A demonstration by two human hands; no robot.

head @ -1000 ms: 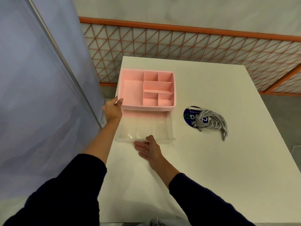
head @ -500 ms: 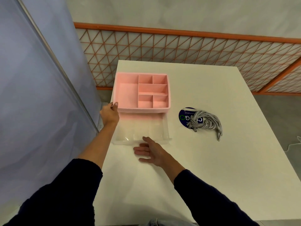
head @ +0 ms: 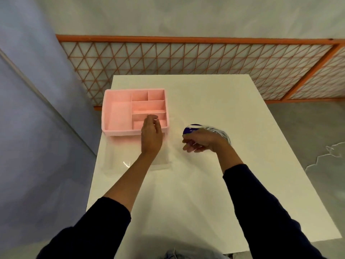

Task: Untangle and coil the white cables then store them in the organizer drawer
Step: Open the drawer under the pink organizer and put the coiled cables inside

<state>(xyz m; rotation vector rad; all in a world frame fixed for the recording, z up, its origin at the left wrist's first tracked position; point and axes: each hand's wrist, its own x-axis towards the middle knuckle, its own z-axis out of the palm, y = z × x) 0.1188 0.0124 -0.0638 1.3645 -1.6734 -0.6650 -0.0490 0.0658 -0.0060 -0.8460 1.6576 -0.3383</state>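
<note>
Left hand (head: 150,136) hangs loose over the pink plastic organizer (head: 119,132). Right hand (head: 202,143), grip unclear, sits by white tangled cables (head: 223,133) at 3 o'clock. Yanking could tighten knots.

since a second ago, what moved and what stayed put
The left hand let go of the pink plastic organizer and moved right across its front. The right hand left the clear drawer front and moved right toward the white cable bundle. Organizer, open drawer and cables stayed.
</note>
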